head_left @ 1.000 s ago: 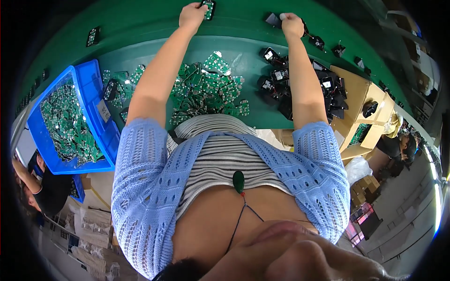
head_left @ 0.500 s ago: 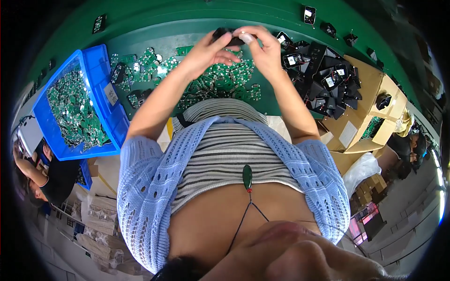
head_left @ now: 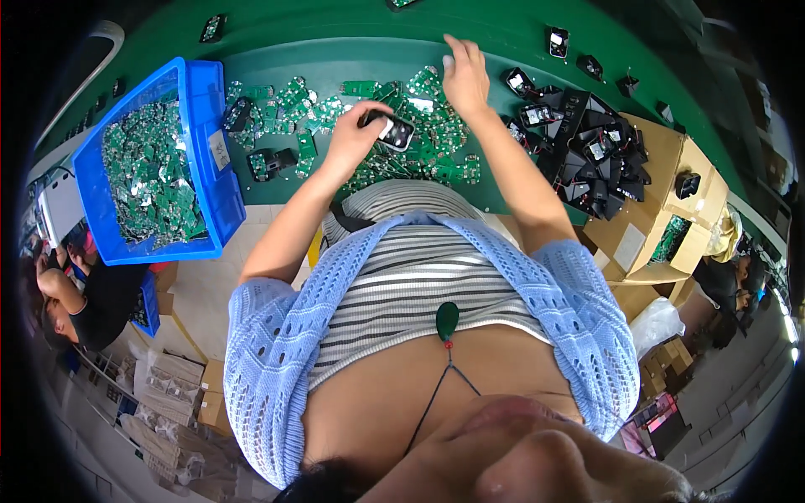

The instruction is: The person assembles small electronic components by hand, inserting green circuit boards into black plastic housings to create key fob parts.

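Note:
My left hand (head_left: 354, 141) is closed around a small black plastic housing (head_left: 397, 134) with a white part in its exposed side. It holds this housing over the near part of a spread of green circuit boards (head_left: 436, 130) on the green work surface. Apart from it, to the right and farther off, my right hand (head_left: 466, 82) is open, its fingers stretched away from me above the far right edge of the boards. No object shows in it. Two dark housings (head_left: 270, 163) lie together left of my left hand.
A blue bin (head_left: 220, 168) full of circuit boards stands at left. Black housings (head_left: 599, 151) are heaped at right beside an open cardboard box (head_left: 662, 180). Single units (head_left: 558, 41) sit along the far green strip. Another person (head_left: 101, 302) is at far left.
My hands were together at the dark housing and have separated. The left has come nearer to me with the housing; the right has moved slightly right and its fingers have straightened.

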A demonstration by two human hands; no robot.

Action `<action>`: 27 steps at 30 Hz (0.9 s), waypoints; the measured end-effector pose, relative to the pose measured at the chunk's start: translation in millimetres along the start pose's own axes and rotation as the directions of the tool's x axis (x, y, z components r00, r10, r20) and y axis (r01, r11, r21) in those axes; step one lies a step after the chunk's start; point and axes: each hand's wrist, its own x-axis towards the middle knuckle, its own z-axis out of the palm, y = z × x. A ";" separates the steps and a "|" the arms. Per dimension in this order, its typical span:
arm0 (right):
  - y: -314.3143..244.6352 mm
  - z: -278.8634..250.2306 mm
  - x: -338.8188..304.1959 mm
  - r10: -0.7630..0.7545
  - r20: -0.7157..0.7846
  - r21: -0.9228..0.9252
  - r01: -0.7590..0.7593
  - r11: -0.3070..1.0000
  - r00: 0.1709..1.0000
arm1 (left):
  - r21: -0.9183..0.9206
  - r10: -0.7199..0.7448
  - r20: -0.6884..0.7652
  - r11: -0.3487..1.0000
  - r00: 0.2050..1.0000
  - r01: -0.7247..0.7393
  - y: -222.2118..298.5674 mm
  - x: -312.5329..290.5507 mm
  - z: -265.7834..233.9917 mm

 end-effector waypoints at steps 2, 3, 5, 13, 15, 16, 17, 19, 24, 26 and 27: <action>-6.2 7.6 29.8 -0.194 -0.042 -0.116 0.188 0.975 0.980 | 0.366 0.305 -0.069 0.893 0.950 -0.261 -8.4 38.4 -3.5; -11.1 9.8 41.8 -0.199 -0.041 -0.110 0.194 0.975 0.979 | 0.571 0.440 -0.079 0.755 0.894 -0.322 -1.5 55.0 -4.6; -20.1 13.8 64.1 -0.296 0.013 -0.240 0.290 0.926 0.955 | 0.762 0.358 -0.089 0.625 0.930 -0.168 16.2 86.4 -1.9; 3.8 60.9 103.7 -0.381 0.128 -0.147 0.397 0.906 0.916 | 0.960 0.142 0.008 0.276 0.990 -0.048 21.7 186.8 -5.7; 9.6 61.7 106.2 -0.357 0.129 -0.079 0.369 0.926 0.925 | 0.982 0.220 0.076 0.150 0.972 -0.111 21.1 186.4 -6.9; 12.5 62.0 106.4 -0.336 0.125 -0.015 0.340 0.940 0.933 | 0.982 0.214 0.077 0.150 0.974 -0.111 19.7 183.5 -6.3; 13.3 63.0 106.4 -0.336 0.127 -0.011 0.340 0.940 0.933 | 0.984 0.234 0.128 0.095 0.964 -0.154 20.0 180.8 -6.4; 15.3 65.1 104.0 -0.436 0.084 -0.132 0.444 0.886 0.896 | 0.980 0.248 0.183 0.037 0.951 -0.198 19.0 181.8 -7.4; 0.8 61.2 107.9 -0.396 0.159 -0.187 0.421 0.887 0.905 | 0.979 0.241 0.125 0.127 0.963 -0.159 12.4 193.4 -6.3; 5.6 58.2 109.2 -0.456 0.093 -0.133 0.465 0.875 0.885 | 0.982 0.262 0.135 0.096 0.955 -0.165 13.2 195.3 -1.2; 1.7 45.2 106.1 -0.436 0.104 -0.138 0.447 0.884 0.894 | 0.984 0.272 0.138 0.073 0.952 -0.163 13.6 188.4 2.7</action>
